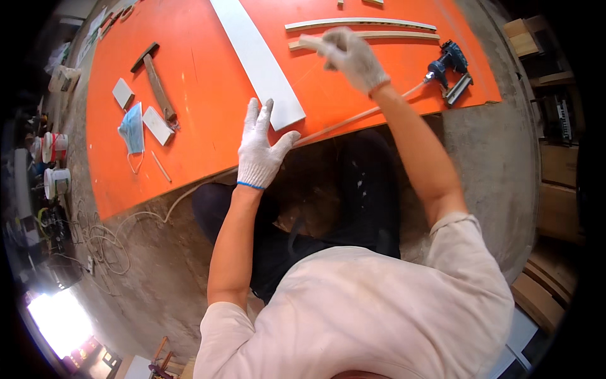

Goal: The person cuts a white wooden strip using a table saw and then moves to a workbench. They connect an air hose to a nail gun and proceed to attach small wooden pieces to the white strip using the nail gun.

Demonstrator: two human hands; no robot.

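A long white board (255,57) lies on the orange tabletop (202,82), its near end close to the table's edge. My left hand (262,148), in a white knit glove, is at that end, its fingers stretched along the board's left corner and its thumb spread to the right. To the right of the board, my gloved right hand (355,62) is over the table with a finger stretched leftward; slight blur softens it, and I see nothing held in it. Just beyond it lie a pale curved strip (360,23) and a wooden curved strip (404,36).
A nail gun (449,68) rests at the right, its air hose (344,120) running along the near edge. On the left are a hammer (156,85), white blocks (158,125) and a blue face mask (131,129). Buckets (55,146) and a coiled hose (107,246) lie beyond.
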